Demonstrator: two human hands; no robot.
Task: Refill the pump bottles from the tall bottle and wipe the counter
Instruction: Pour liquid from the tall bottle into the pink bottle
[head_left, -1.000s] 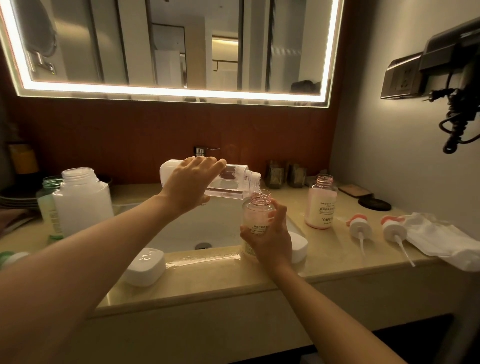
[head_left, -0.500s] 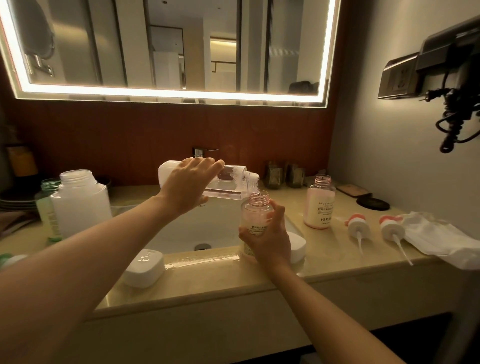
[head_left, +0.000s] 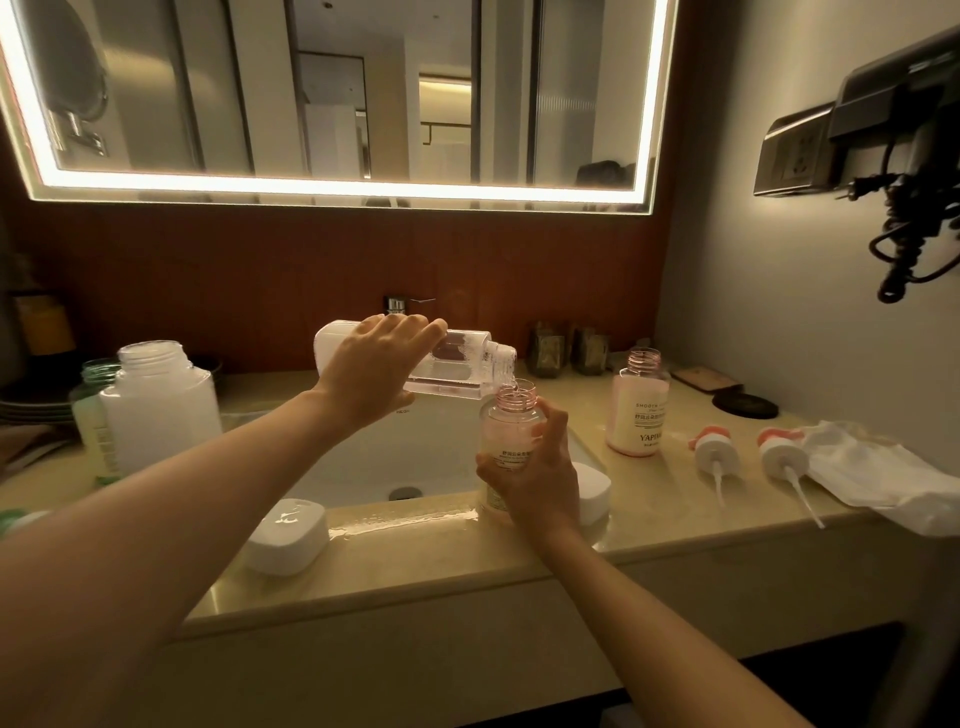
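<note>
My left hand grips the tall clear bottle, tipped almost level over the sink, its mouth right above the open neck of a small pink pump bottle. A thin stream of liquid runs between them. My right hand holds that small bottle upright at the sink's right edge. A second pink pump bottle stands open on the counter to the right. Two pump heads lie beside it, next to a white cloth.
A large white open bottle and a green one behind it stand left of the sink. Two white caps lie on the counter's front. A wet streak shines along the sink's front edge. A hair dryer hangs on the right wall.
Both hands stay almost where they were; the tall bottle remains tipped over the small bottle, and the pouring goes on.
</note>
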